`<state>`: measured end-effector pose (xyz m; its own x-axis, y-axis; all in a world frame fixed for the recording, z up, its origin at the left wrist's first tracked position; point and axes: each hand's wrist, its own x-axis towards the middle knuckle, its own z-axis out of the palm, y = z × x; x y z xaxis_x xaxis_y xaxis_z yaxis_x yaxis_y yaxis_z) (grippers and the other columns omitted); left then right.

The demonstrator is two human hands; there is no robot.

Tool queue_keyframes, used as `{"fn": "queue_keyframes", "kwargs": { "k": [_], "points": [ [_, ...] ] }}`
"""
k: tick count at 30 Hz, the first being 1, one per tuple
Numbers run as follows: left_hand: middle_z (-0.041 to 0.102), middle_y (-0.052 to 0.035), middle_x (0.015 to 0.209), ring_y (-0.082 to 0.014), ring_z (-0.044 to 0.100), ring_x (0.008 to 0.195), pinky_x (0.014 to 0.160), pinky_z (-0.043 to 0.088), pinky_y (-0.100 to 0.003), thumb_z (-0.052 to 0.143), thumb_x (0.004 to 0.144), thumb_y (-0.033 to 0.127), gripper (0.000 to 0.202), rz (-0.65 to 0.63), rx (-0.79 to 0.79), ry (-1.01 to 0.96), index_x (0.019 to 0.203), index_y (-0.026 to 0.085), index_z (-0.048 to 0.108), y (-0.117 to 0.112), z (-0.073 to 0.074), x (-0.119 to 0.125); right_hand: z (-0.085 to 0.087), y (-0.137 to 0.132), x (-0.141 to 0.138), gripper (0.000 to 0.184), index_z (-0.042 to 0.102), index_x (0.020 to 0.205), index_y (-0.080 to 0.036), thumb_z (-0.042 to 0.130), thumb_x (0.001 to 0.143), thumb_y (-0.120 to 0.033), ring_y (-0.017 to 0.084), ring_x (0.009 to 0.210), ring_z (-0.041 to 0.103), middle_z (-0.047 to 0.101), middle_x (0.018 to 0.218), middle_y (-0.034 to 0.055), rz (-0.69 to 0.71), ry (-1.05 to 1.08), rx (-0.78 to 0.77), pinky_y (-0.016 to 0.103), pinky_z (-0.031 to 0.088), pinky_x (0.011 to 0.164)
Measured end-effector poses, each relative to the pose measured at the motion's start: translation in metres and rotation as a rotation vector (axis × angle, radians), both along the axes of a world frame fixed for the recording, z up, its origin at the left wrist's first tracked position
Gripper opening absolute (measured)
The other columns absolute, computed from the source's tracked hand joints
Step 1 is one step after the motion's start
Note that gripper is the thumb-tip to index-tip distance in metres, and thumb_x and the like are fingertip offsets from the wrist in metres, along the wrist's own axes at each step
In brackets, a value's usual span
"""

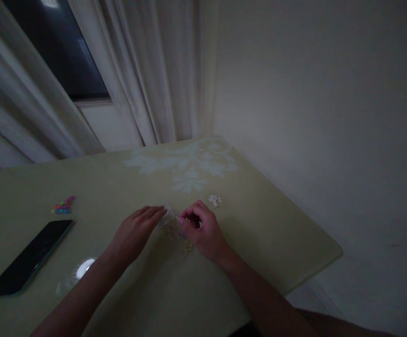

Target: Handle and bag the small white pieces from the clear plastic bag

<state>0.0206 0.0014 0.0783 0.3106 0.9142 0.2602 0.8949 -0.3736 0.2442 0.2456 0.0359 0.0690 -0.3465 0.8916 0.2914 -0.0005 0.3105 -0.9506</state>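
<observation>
My left hand (136, 234) is closed on a small clear plastic piece (168, 215), perhaps a box or bag; the dim light hides which. Just to its right, my right hand (205, 229) has thumb and forefinger pinched together. A tiny pale tip shows at those fingers, too small to name. Below and between both hands lies a loose cluster of small pale yellow rings (187, 247) on the table. Beyond my right hand are a few small white pieces (215, 201).
The table (266, 234) has a pale green cover with a white floral print. At left lie a dark tablet or phone (29, 257) and small multicoloured pieces (63, 205). A shiny round object (84, 267) sits by my left forearm. Curtains (168, 70) and a wall border the table.
</observation>
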Motion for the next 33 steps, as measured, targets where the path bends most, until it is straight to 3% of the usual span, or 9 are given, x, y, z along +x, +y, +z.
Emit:
{"fn": "queue_keyframes", "kwargs": {
  "k": [2, 4, 7, 10, 15, 20, 23, 30, 33],
  "points": [
    [0.078, -0.0113, 0.123, -0.0277, 0.074, 0.112, 0.097, 0.059, -0.044, 0.051, 0.099, 0.019, 0.034, 0.061, 0.081, -0.189, 0.124, 0.023, 0.074, -0.011, -0.003, 0.007, -0.002, -0.002, 0.000, 0.011, 0.070, 0.087, -0.017, 0.072, 0.089, -0.027, 0.011, 0.069, 0.047, 0.051, 0.087, -0.0009, 0.056, -0.033, -0.002, 0.026, 0.039, 0.062],
    [0.081, -0.0083, 0.116, -0.0224, 0.079, 0.096, 0.083, 0.064, -0.034, 0.058, 0.100, 0.030, 0.031, 0.101, 0.024, -0.434, 0.128, 0.025, 0.072, -0.025, -0.008, 0.014, -0.003, -0.005, -0.001, 0.013, 0.071, 0.089, -0.018, 0.073, 0.091, -0.031, 0.011, 0.070, 0.048, 0.053, 0.089, -0.0007, 0.158, -0.063, -0.011, 0.025, 0.040, 0.064],
    [0.083, -0.0036, 0.105, -0.0202, 0.080, 0.091, 0.080, 0.063, -0.028, 0.064, 0.098, 0.032, 0.022, 0.107, -0.064, -0.608, 0.115, 0.027, 0.077, -0.044, -0.014, 0.020, -0.005, -0.012, -0.003, 0.019, 0.071, 0.093, -0.018, 0.071, 0.095, -0.037, 0.011, 0.074, 0.051, 0.054, 0.092, -0.0001, 0.289, -0.068, -0.026, 0.025, 0.042, 0.067],
    [0.083, -0.0030, 0.099, -0.0200, 0.079, 0.088, 0.079, 0.062, -0.027, 0.068, 0.096, 0.035, 0.015, 0.149, -0.077, -0.730, 0.102, 0.026, 0.079, -0.053, -0.017, 0.019, -0.007, -0.016, -0.006, 0.021, 0.071, 0.096, -0.018, 0.070, 0.097, -0.039, 0.012, 0.077, 0.052, 0.054, 0.093, 0.0003, 0.313, -0.079, -0.044, 0.025, 0.043, 0.069],
    [0.082, -0.0040, 0.101, -0.0202, 0.078, 0.090, 0.079, 0.063, -0.028, 0.069, 0.096, 0.037, 0.017, 0.188, -0.143, -0.858, 0.105, 0.025, 0.078, -0.056, -0.018, 0.021, -0.012, -0.015, -0.008, 0.019, 0.070, 0.098, -0.019, 0.067, 0.102, -0.037, 0.014, 0.083, 0.057, 0.057, 0.097, 0.0019, 0.220, -0.180, -0.019, 0.026, 0.048, 0.074],
    [0.082, -0.0048, 0.105, -0.0209, 0.078, 0.091, 0.080, 0.065, -0.029, 0.072, 0.093, 0.039, 0.021, 0.292, -0.042, -0.924, 0.106, 0.025, 0.079, -0.057, -0.020, 0.022, -0.029, -0.011, -0.015, 0.012, 0.070, 0.110, -0.021, 0.068, 0.101, -0.028, 0.022, 0.104, 0.060, 0.064, 0.112, 0.0070, 0.153, -0.609, 0.357, 0.037, 0.049, 0.092],
    [0.083, -0.0032, 0.100, -0.0206, 0.079, 0.089, 0.080, 0.065, -0.029, 0.075, 0.089, 0.041, 0.020, 0.372, 0.011, -0.949, 0.101, 0.025, 0.080, -0.057, -0.021, 0.022, -0.038, -0.010, -0.020, 0.007, 0.070, 0.105, -0.020, 0.069, 0.100, -0.025, 0.025, 0.104, 0.059, 0.066, 0.112, 0.0088, 0.152, -0.801, 0.520, 0.040, 0.048, 0.091],
    [0.083, -0.0028, 0.093, -0.0215, 0.079, 0.083, 0.077, 0.066, -0.030, 0.078, 0.086, 0.042, 0.019, 0.393, -0.020, -0.951, 0.095, 0.025, 0.080, -0.056, -0.022, 0.021, -0.046, -0.013, -0.020, 0.006, 0.066, 0.105, -0.017, 0.061, 0.103, -0.017, 0.027, 0.101, 0.058, 0.066, 0.108, 0.0119, 0.184, -0.888, 0.601, 0.042, 0.049, 0.087],
    [0.081, -0.0021, 0.093, -0.0199, 0.078, 0.082, 0.076, 0.065, -0.028, 0.077, 0.088, 0.038, 0.015, 0.364, -0.027, -0.948, 0.095, 0.025, 0.079, -0.055, -0.021, 0.021, -0.041, -0.016, -0.016, 0.008, 0.064, 0.104, -0.018, 0.058, 0.103, -0.014, 0.026, 0.104, 0.057, 0.064, 0.111, 0.0105, 0.223, -0.798, 0.502, 0.041, 0.048, 0.092]
  ]
}}
